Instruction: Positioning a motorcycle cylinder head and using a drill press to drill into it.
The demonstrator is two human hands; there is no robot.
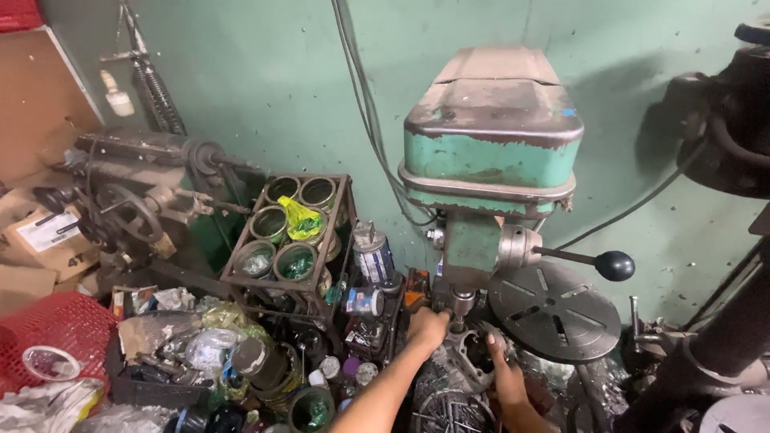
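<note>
- The grey metal casting (465, 365) sits near the bottom centre of the scene, directly under the chuck (461, 305) of the green drill press (489, 152), among steel swarf and clutter on the desk (445, 405).
- The left hand (427, 327) rests on the casting's far-left shoulder, just beside the chuck; its fingers are curled down over the edge, gripping the part.
- The right hand (505, 377) presses on the casting's right side, fingers wrapped over the rim and partly hidden, so how firmly they close cannot be told.
- Judged from its look, the casting is rigid, fairly heavy cast metal with rounded bosses and an open bore; likely oily and slippery, with sharp chips around it.
- The best hold seems to be on opposite outer flanks, low and well clear of the chuck.
- The round slotted table (553, 313) is swung off to the right, below the black-knobbed feed lever (613, 265).
- A rack of tins (293, 232) stands to the left.
</note>
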